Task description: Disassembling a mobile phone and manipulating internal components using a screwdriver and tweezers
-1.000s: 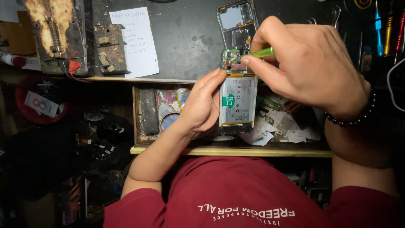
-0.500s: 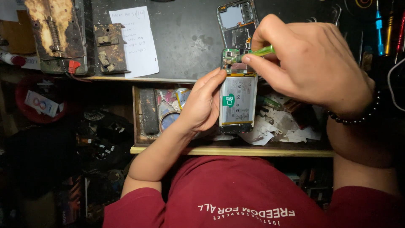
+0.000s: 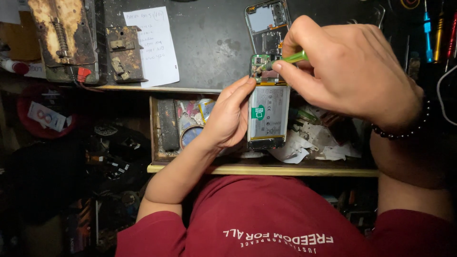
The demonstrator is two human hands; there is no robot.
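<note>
My left hand [image 3: 228, 116] grips the left edge of an opened phone [image 3: 268, 112], back cover off, with its grey battery and a green sticker showing. At the phone's top end lies the circuit board with the camera module [image 3: 258, 64]. My right hand [image 3: 350, 71] is closed around a green-handled screwdriver [image 3: 293, 58] whose tip rests on that board. A dark bead bracelet [image 3: 404, 131] circles my right wrist. Just beyond the phone, a removed phone frame [image 3: 266, 24] lies on the black bench top [image 3: 209, 43].
A white handwritten note [image 3: 152, 45] and two rusty metal blocks [image 3: 62, 38] lie on the bench to the left. An open wooden drawer [image 3: 266, 169] holds paper scraps and small parts. Several screwdrivers [image 3: 438, 33] stand at the far right. A red bowl [image 3: 43, 114] sits at the lower left.
My right hand has shifted slightly on the screwdriver. The phone and my left hand stay where they were.
</note>
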